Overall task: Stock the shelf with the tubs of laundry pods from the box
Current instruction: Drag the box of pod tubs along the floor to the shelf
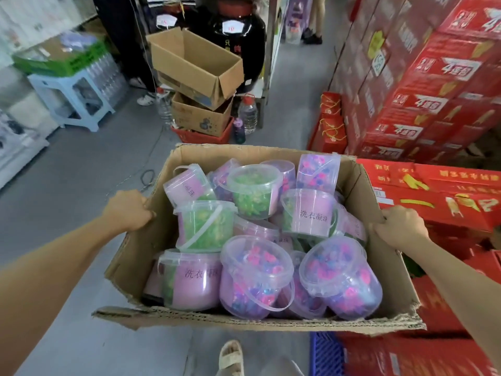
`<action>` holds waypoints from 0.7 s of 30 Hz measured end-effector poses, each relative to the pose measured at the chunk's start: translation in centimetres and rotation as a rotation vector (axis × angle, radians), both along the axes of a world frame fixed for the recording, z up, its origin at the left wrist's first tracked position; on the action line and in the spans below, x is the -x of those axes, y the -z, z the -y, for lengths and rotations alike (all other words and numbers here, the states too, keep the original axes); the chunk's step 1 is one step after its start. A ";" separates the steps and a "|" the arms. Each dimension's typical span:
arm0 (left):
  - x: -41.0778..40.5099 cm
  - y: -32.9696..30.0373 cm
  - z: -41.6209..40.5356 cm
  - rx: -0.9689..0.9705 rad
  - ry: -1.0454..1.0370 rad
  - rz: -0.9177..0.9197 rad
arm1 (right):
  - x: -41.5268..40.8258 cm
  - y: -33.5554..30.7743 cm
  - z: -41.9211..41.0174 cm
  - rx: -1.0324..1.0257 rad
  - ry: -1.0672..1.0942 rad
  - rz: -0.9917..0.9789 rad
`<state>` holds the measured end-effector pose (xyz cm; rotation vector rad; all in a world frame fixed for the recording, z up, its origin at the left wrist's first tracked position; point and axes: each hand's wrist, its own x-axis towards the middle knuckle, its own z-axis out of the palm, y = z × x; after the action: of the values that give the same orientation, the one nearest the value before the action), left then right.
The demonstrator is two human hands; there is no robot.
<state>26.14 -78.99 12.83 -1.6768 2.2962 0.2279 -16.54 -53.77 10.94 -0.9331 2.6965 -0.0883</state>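
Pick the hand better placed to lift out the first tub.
Left, marginally: left hand grips the box wall beside an upright green tub. Right hand grips the far wall, further from any tub.

One box (pixel 385 270), about eleven tubs (pixel 254 275), two hands (pixel 127 210)

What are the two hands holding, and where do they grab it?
The cardboard box of tubs. The left hand grips its left wall's top edge, the right hand its right wall's top edge.

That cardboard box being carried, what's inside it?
The cardboard box holds clear lidded tubs of laundry pods, jumbled and tipped: some green, some pink and purple, several with pink labels. The top tubs hide the lower ones and the box floor.
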 end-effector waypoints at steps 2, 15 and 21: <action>2.1 -0.9 3.5 0.022 0.045 0.004 | 1.2 -0.1 2.7 0.001 0.023 -0.012; 18.3 -0.8 26.8 0.019 0.105 -0.027 | 15.8 -0.3 22.6 0.036 0.081 0.055; 25.7 -0.5 37.0 0.008 0.085 -0.067 | 22.7 -2.1 31.6 0.066 0.153 0.041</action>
<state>0.47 -115.99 13.36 -1.5944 2.4138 0.2601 -39.28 -85.39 13.03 -0.7338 2.7382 -0.2270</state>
